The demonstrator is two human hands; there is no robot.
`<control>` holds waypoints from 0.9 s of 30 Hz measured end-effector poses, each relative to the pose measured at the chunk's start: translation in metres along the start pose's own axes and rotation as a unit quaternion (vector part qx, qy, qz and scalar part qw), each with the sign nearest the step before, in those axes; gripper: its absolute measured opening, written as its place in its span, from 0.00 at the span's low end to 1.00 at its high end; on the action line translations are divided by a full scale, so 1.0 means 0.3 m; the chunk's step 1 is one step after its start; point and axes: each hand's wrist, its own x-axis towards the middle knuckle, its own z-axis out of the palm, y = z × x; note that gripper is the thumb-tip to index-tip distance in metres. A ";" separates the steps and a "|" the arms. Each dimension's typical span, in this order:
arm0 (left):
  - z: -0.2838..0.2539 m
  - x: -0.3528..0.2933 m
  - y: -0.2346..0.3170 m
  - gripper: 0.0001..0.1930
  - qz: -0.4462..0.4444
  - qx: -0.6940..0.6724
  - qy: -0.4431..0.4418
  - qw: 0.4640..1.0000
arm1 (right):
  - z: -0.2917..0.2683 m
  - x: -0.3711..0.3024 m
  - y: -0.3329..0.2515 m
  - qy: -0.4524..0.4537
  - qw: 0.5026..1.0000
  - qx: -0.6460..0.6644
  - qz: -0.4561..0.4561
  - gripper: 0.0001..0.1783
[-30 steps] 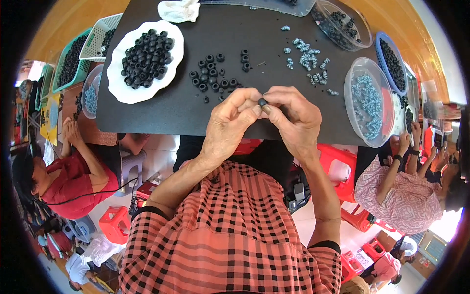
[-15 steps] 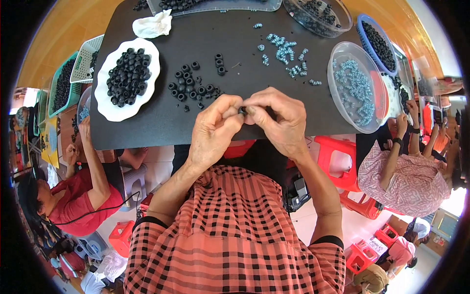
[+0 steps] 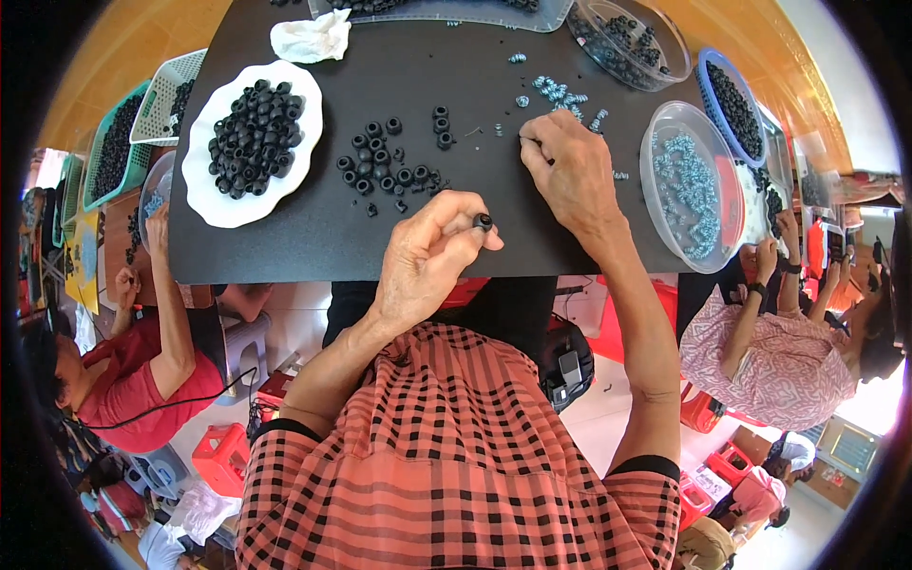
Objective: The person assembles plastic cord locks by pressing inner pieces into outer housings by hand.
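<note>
A black bead (image 3: 483, 222) is being pinched by the left hand (image 3: 425, 258) alone; the right hand (image 3: 574, 176) is being shifted toward blue coils (image 3: 559, 92), fingers curled, any hold hidden.

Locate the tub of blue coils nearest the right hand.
In the head view, the tub stands at the table's right edge, right of the right hand and below the blue container.

A black bead in the left hand, the right hand over the table.
The left hand (image 3: 429, 249) pinches the black bead (image 3: 483, 222); the right hand (image 3: 578, 176) reaches toward blue coiled pieces (image 3: 560, 92) on the dark table (image 3: 304, 249). Loose black beads (image 3: 380, 157) lie between a heaped white plate (image 3: 228, 211) and the right hand.
</note>
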 end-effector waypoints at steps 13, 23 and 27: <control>-0.008 -0.001 0.000 0.08 -0.012 -0.014 -0.017 1.000 | 0.043 0.095 -0.069 -0.032 0.993 0.095 -0.068 0.13; -0.009 0.004 -0.005 0.08 -0.009 -0.042 -0.015 0.999 | 0.069 0.116 -0.062 -0.081 0.993 -0.033 -0.076 0.06; -0.010 0.010 -0.002 0.09 -0.015 -0.058 -0.015 0.998 | 0.041 0.068 -0.068 -0.070 0.996 -0.045 -0.038 0.05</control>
